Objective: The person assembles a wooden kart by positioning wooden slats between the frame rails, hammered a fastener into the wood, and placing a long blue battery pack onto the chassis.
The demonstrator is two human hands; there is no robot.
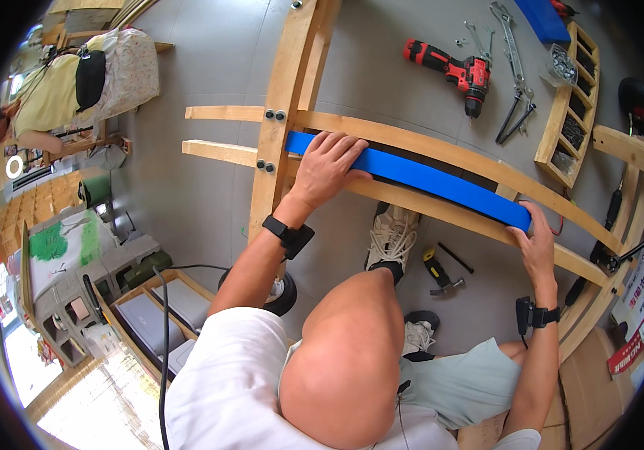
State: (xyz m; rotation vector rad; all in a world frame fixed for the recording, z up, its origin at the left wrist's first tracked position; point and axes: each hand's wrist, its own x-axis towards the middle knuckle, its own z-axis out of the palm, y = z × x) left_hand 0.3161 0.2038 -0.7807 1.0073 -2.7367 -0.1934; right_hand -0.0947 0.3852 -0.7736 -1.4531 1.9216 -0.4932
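Note:
A long blue-painted board (429,177) lies lengthwise between two pale wooden rails (440,139) of a wooden frame. My left hand (325,169) rests over its left part, fingers across the top and thumb along the near edge. At the other end, my right hand (537,242) pinches the board between thumb and fingers. The board's left end meets a wooden post (282,84), which is fastened to the rails by dark bolts (275,115). Whether the board sits on something below or is only held up cannot be seen.
Beyond the rails lie a red and black cordless drill (457,73), an adjustable wrench (507,39) and a compartmented wooden tray (572,107). A hammer (440,273) and a long bolt (457,257) are near my feet. A wheel (282,295) stands below my left arm. Another person (46,107) is at far left.

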